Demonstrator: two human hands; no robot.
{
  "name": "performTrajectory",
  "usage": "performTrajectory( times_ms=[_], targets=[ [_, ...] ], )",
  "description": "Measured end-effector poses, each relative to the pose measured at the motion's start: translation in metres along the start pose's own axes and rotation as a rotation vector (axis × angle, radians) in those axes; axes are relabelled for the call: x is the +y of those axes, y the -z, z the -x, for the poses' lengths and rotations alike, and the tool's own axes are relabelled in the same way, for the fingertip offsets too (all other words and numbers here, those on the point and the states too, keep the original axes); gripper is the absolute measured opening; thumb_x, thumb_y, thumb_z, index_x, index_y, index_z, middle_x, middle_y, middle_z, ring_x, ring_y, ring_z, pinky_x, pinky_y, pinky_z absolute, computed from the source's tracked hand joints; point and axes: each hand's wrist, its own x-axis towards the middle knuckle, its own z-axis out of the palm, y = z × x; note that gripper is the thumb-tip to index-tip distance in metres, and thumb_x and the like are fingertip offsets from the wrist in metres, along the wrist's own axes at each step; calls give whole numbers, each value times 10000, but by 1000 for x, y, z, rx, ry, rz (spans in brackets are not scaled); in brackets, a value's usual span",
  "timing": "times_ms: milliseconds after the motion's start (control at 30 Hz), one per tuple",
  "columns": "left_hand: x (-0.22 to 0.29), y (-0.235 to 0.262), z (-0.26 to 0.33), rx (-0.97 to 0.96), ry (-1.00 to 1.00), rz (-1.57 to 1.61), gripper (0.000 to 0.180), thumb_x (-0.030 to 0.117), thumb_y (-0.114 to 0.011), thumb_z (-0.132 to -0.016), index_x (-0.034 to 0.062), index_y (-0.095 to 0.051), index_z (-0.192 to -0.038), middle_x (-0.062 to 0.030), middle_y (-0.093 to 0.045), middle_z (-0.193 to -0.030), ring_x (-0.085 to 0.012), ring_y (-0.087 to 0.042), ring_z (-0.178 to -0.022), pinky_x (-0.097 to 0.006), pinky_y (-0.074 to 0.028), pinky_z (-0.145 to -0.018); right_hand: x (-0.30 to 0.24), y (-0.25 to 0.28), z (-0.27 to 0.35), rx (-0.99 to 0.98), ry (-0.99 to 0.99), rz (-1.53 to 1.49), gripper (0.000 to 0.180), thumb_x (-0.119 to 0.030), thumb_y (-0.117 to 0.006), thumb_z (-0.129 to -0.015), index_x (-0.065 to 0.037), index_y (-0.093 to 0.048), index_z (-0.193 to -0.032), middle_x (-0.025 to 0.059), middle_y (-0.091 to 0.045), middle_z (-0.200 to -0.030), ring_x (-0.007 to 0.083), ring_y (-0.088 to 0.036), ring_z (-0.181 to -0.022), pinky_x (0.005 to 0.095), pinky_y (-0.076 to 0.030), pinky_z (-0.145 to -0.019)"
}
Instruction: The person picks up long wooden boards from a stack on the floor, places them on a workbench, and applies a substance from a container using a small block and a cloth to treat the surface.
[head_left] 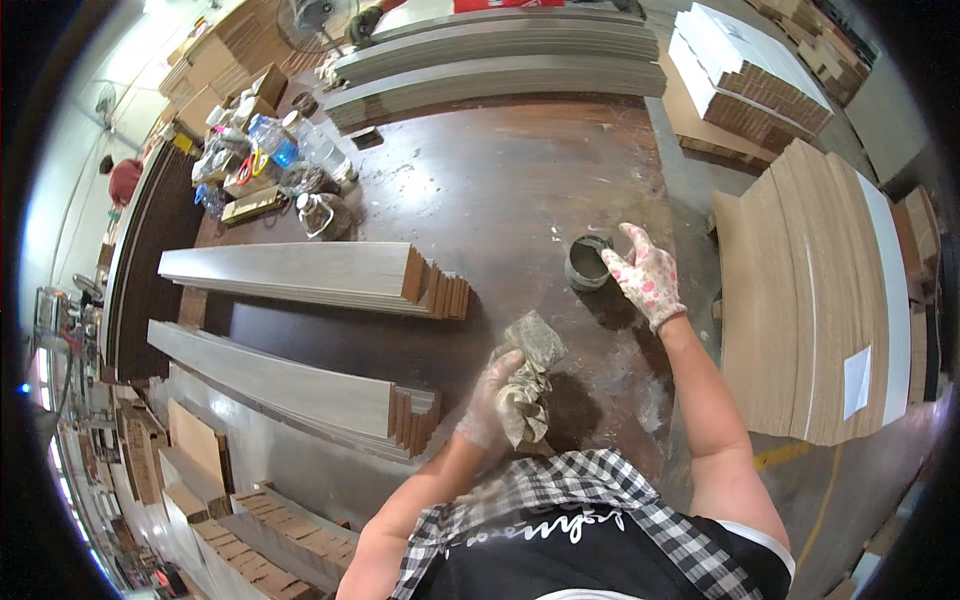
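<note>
My left hand [487,398], in a thin translucent glove, is closed around a crumpled, stained cloth [524,402]. A greyish, flat-sided wad [535,340] sticks out beyond its fingers; whether it is part of the cloth or a separate pad I cannot tell. On the right, my right hand [648,276] wears a white glove with pink spots. Its fingers are spread beside a small dark cup [583,268] with grey material inside, the thumb side at the cup's rim. Left of my hands lie two stacks of long grey boards, an upper one [290,270] and a lower one [280,375].
More long boards [500,75] lie across the far end of the brown tabletop [500,170]. Bottles [318,150], scissors [253,165] and a jar [322,214] crowd the far left. Stacked brown sheets [800,300] and a white-topped stack [745,75] stand to the right. Another person [125,182] is at left.
</note>
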Motion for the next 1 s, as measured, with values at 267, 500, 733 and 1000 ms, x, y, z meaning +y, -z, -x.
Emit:
performTrajectory(
  times_ms=[267, 500, 733, 1000],
  targets=[
    [6, -37, 34, -136, -208, -334, 444, 196, -537, -976, -18, -515, -1364, -118, -630, -1237, -191, -639, -1049, -307, -516, -926, 3, -51, -34, -198, -201, -443, 424, -264, -634, -907, -78, -604, -1286, 103, -706, -786, 162, -662, -543, 332, -545, -545],
    [-2, 3, 24, -189, -19, -150, 404, 163, -527, -994, 1, -492, -1362, -102, -670, -1152, -160, -668, -983, -300, -550, -869, -78, -108, -131, -227, -81, -528, 363, -222, -590, -949, -52, -609, -1270, 114, -717, -857, 164, -674, -554, 312, -530, -502],
    [1, -4, 47, -68, -187, -325, 361, 178, -644, -947, 11, -574, -1260, -49, -656, -1095, -113, -603, -964, -285, -518, -839, -91, -144, -132, -356, -13, -892, 381, -115, -537, -993, -61, -520, -1370, 108, -702, -1026, 130, -663, -658, 249, -512, -521],
    [19, -58, 88, -323, -216, -80, 534, 222, -657, -913, -7, -497, -1368, -80, -616, -1247, -148, -571, -1123, -309, -480, -953, -90, -35, -1, -459, 53, -876, 224, -102, -527, -1004, -42, -632, -1193, 90, -713, -942, 124, -661, -739, 229, -516, -623]
  ],
)
